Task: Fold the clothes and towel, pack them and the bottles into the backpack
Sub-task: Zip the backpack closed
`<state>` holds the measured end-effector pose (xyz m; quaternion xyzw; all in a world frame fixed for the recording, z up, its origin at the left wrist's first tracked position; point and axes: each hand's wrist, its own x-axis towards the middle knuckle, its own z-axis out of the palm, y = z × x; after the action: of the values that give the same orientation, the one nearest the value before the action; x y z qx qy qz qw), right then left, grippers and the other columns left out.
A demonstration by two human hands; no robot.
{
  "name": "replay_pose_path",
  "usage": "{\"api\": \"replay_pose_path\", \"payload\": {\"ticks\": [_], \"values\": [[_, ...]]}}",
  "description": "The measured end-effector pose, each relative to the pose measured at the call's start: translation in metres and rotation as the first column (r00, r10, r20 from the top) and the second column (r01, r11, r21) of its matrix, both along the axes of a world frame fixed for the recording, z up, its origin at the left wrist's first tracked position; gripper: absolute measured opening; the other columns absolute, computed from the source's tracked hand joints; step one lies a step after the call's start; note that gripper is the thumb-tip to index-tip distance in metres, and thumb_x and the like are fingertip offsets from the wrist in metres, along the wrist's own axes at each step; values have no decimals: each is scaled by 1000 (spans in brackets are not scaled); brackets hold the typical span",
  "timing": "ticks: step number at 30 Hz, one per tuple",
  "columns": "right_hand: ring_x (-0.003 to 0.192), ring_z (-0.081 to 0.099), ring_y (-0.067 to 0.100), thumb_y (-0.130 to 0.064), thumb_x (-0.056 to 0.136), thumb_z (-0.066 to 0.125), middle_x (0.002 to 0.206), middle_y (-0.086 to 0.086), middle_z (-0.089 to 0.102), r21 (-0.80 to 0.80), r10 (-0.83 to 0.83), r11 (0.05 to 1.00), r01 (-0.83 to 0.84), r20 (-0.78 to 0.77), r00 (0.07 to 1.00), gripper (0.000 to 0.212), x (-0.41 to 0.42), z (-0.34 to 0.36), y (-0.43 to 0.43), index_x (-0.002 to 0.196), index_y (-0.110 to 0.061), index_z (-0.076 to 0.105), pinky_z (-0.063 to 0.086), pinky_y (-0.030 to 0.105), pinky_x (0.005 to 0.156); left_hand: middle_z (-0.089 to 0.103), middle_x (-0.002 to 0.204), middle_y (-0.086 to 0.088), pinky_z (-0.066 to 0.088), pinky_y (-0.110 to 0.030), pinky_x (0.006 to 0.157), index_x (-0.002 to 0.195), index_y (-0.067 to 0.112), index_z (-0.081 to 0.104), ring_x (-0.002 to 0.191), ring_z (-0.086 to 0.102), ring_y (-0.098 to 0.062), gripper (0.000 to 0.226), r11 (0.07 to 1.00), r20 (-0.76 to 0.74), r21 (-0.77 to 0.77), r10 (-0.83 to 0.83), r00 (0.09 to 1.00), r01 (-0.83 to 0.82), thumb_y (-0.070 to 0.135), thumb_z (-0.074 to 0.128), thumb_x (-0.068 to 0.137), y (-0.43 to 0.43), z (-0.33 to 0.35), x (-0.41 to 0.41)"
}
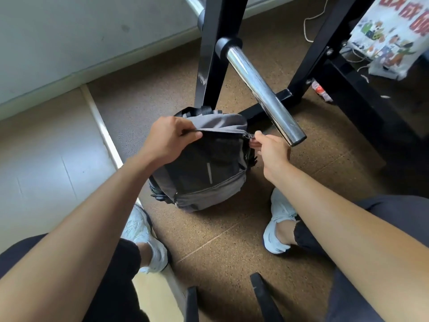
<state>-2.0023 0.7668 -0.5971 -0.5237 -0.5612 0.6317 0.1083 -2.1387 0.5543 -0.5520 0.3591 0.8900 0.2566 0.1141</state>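
Note:
A grey and black backpack (204, 166) stands upright on the brown floor between my feet. My left hand (171, 138) pinches the fabric at the left end of its top zipper line. My right hand (270, 149) pinches the metal zipper pull (248, 135) at the right end of that line. The zipper line looks closed from end to end. No clothes, towel or bottles are in sight.
A black metal rack (209, 66) with a chrome bar (262, 91) juts out just above and right of the backpack. A printed bag (392, 36) hangs at the top right. A raised pale floor step (46, 159) runs along the left.

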Motion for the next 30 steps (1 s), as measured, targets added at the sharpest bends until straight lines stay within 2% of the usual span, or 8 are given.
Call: {"api": "replay_pose_path", "payload": {"ticks": [5,10,13,15,17,21,25,30], "values": [[74,76,11,-20,94,70,87,7,78,-164,-98,980,115,108,989,17,16,-45,18,99,-4,70,59,30,72,72,78,-9,52,-44,68,94,10,80,71,63,-28,28,989,27,105,102,994,-105,35,68,94,-3,3,-3],[85,76,18,-33,88,75,100,9,77,-305,-85,942,142,192,978,51,24,-149,21,127,-5,56,51,32,59,71,76,-9,43,-29,62,93,8,80,68,60,-20,21,950,73,181,245,967,-254,26,70,94,2,-1,0],[100,70,27,-40,80,80,120,12,68,-287,-122,937,200,269,956,76,17,-217,23,138,-7,44,58,43,76,72,79,-15,46,-36,63,91,6,79,72,64,-30,25,938,63,200,277,959,-284,29,69,94,4,-5,4],[101,70,29,-30,86,77,115,16,68,-284,-185,926,249,233,955,57,13,-162,-1,124,-6,42,57,42,83,73,82,-13,48,-40,64,92,9,80,74,65,-31,29,943,-2,188,281,960,-276,35,66,94,6,-7,7],[88,73,25,-17,93,70,98,15,72,-256,-285,912,320,167,944,21,13,-110,-20,92,-11,50,56,32,72,73,93,-5,49,-39,68,99,17,78,83,65,-26,24,958,-136,146,267,954,-248,36,65,93,14,-3,10],[86,75,21,-15,98,64,95,12,77,-236,-302,928,288,-26,953,17,23,-87,-22,82,-16,68,59,33,82,60,127,-2,43,-42,86,131,26,60,113,52,-30,45,999,-428,-36,-42,903,29,34,64,87,41,3,26],[86,74,13,-13,99,62,94,4,75,-215,-264,948,233,-124,957,13,29,-70,-13,89,-14,69,57,22,77,52,148,-1,38,-45,100,147,26,49,133,46,-28,64,933,-458,-252,-349,818,257,45,64,87,76,-16,44],[93,73,12,-19,98,64,104,10,74,-134,-111,986,98,-95,989,16,39,-65,-7,100,-6,74,55,23,82,63,130,-3,35,-44,94,144,27,52,118,54,-29,55,920,-470,-354,-333,818,170,49,58,94,96,-38,40]]}}
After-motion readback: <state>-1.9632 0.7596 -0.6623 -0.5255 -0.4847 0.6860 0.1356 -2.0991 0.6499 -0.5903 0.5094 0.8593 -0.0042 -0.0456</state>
